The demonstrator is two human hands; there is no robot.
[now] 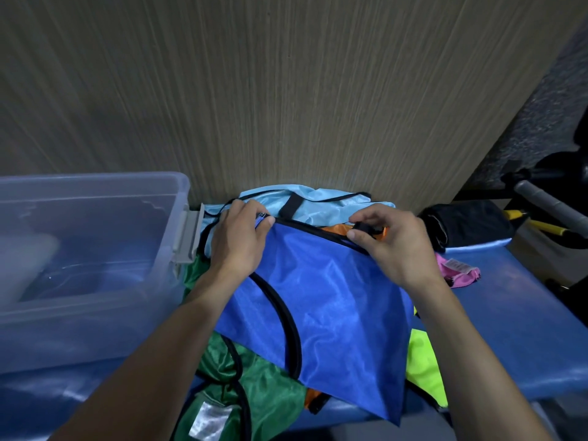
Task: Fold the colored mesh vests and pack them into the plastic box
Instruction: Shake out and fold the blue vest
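Left hand: the left hand [240, 240] reaches forward with a straight forearm, palm down, its thumb and fingers pinching the far left corner of the blue mesh vest [321, 300].
Right hand: the right hand [389, 241] is bent in at the wrist, thumb and curled fingers pinching the black-trimmed strap at the vest's far right corner.
Blue mesh vest: spread between both hands on top of the heap, its black binding curving down the left side.
Other vests: a light blue vest [321, 202] lies against the wall behind; a green vest [254, 393] lies under the near left edge; a neon yellow vest [424, 367] shows at the right; an orange vest [331, 230] peeks between the hands.
Plastic box: the clear plastic box [92, 332] stands open just left of the heap on the blue table [515, 313].
Right side: a pink cloth [458, 272] and a black bundle [467, 224] lie beyond the right hand.
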